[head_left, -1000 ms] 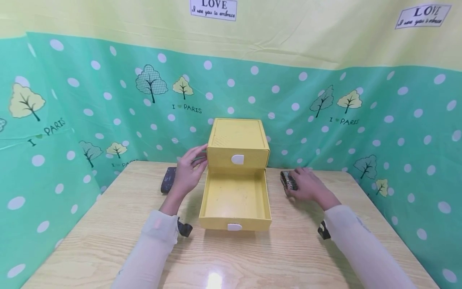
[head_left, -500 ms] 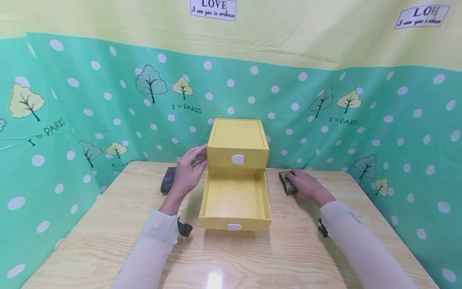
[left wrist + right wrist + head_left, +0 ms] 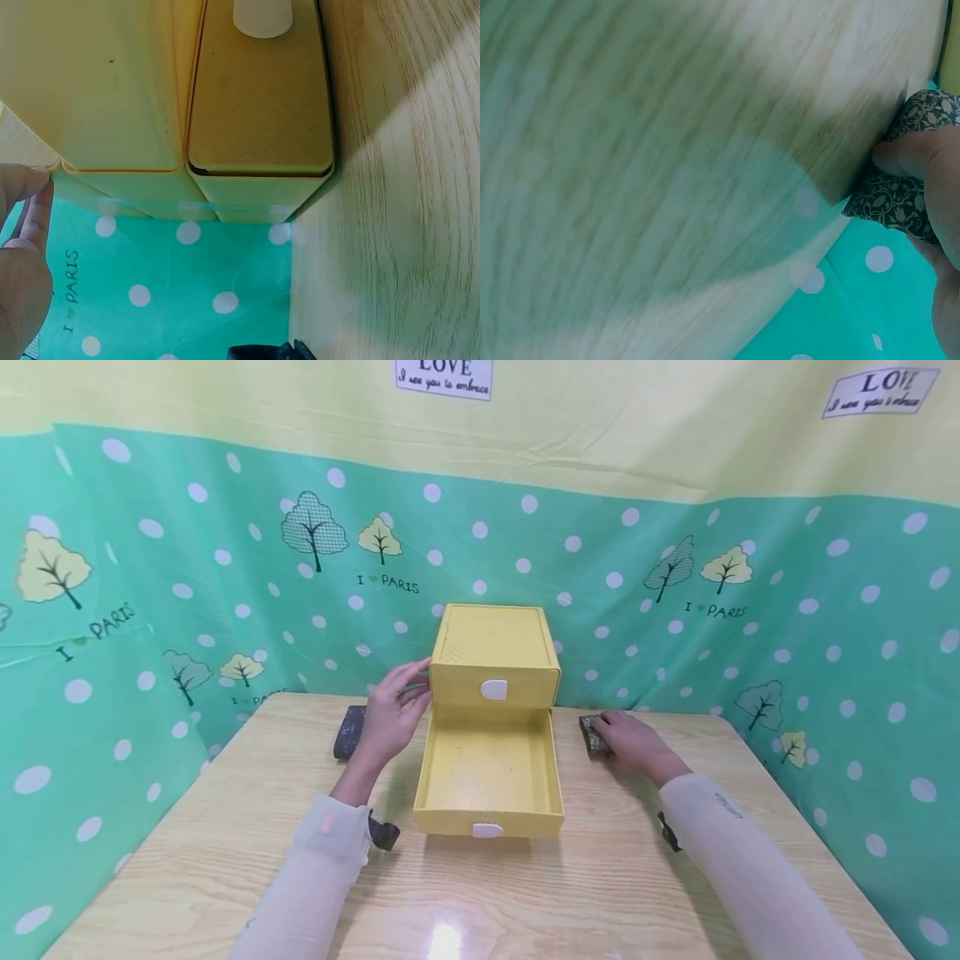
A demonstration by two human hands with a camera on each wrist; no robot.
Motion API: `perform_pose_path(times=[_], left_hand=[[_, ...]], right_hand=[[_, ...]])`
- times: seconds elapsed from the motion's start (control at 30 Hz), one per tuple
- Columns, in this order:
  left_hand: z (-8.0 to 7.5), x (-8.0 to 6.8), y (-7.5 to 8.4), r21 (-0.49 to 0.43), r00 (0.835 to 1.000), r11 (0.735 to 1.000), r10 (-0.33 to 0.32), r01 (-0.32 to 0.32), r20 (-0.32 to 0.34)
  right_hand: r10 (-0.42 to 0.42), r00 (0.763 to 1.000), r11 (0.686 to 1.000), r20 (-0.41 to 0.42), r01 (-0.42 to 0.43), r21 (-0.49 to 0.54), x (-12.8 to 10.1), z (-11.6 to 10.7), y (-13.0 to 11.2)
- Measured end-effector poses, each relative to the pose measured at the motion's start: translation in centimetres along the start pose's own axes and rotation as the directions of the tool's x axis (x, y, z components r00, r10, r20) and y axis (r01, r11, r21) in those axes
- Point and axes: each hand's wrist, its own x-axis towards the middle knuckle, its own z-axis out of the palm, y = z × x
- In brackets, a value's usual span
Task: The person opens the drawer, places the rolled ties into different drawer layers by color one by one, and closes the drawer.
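Note:
A yellow drawer cabinet (image 3: 495,639) stands at the back middle of the table. Its lower drawer (image 3: 487,768) is pulled out, with nothing visible inside, while the upper drawer (image 3: 459,687) is closed. My left hand (image 3: 392,714) rests against the cabinet's upper left side, fingers fairly straight; the left wrist view shows the thumb (image 3: 26,180) at the cabinet's edge. To the right, my right hand (image 3: 636,745) grips a small black case with a pale leaf pattern (image 3: 904,202), thumb across its face. Whether the case touches the table is unclear.
Behind my left wrist lies a dark blue speckled case (image 3: 349,732), partly hidden. The wooden table (image 3: 225,852) ends at a green polka-dot curtain (image 3: 525,552) at the back and sides. The open drawer juts toward me between my hands.
My right hand has shifted slightly left and changed its hold on the patterned case, which has moved and turned a little. My left hand and the cabinet stay in place.

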Motion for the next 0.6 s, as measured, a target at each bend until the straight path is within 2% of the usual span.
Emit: perform_pose_path(times=[0.03,0.2,0.4,0.6], left_hand=[[-0.04,-0.04,-0.42,-0.003,1.000,1.000,-0.001,0.001,-0.002],[-0.02,-0.12,-0.39,-0.004,1.000,1.000,-0.001,0.001,-0.004],[0.04,-0.11,-0.54,0.001,1.000,1.000,-0.001,0.001,0.005],[-0.14,-0.01,-0.59,-0.002,1.000,1.000,-0.002,0.002,0.000]], right_hand=[[-0.003,1.000,1.000,-0.003,0.003,-0.005,0.07,0.02,-0.02],[-0.015,1.000,0.999,-0.014,0.015,-0.043,0.40,0.24,-0.09],[0.010,1.000,0.997,-0.003,-0.010,-0.078,0.66,0.48,-0.03],[0.019,0.999,0.998,-0.051,-0.022,-0.066,0.94,0.51,0.18]])
